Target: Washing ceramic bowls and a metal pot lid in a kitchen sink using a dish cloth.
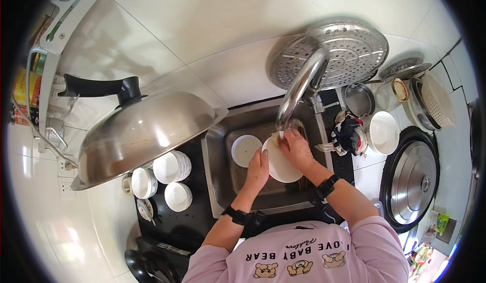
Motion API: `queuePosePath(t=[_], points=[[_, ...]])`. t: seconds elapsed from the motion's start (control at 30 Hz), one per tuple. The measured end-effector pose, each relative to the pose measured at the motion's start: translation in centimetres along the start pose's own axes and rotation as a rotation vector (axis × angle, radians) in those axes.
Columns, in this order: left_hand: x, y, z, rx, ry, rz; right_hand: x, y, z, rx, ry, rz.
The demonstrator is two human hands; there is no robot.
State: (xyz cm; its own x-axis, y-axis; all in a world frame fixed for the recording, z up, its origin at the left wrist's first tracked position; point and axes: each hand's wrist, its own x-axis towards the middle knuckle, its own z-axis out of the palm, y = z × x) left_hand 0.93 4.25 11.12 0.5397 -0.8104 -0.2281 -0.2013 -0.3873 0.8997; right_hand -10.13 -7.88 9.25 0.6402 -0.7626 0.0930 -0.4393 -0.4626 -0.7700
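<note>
My left hand (259, 171) grips the near left rim of a white bowl (284, 167), which is tilted above a stainless steel sink (224, 192). At the bowl's far rim, my right hand (298, 150) presses a pale, cloth-like scrubber (276, 137), partly hidden by the fingers. Directly over them hangs the spout of a chrome faucet (300, 89), with what looks like a thin stream of water below it. A second white bowl (246, 151) rests on the sink floor to the left. Chopsticks (301, 131) lie along the sink's right side, partly covered by my right hand and forearm.
Stacked white bowls (171, 167) stand on the black counter (197, 207) at left, under a large leaning metal wok lid (152, 135). A perforated steamer plate (349, 55) leans behind the faucet. Right of the sink are crumpled cloths (347, 133), another bowl (383, 133) and a lidded pot (414, 182).
</note>
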Motion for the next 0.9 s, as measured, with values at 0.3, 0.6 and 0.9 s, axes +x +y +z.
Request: queuePosePath(t=[0.3,0.6,0.9], points=[[1.7,-0.4,-2.2,0.127,0.127,0.147,-3.1,-1.5,-1.4,0.124,-0.368,-0.172],[0.4,-0.2,-0.7,0.082,-0.029,-0.005,-0.1,-2.1,0.5,0.226,-0.083,-0.169],[0.5,-0.1,-1.7,0.182,0.046,0.123,-1.9,1.7,-1.3,-0.233,-0.255,-0.126]])
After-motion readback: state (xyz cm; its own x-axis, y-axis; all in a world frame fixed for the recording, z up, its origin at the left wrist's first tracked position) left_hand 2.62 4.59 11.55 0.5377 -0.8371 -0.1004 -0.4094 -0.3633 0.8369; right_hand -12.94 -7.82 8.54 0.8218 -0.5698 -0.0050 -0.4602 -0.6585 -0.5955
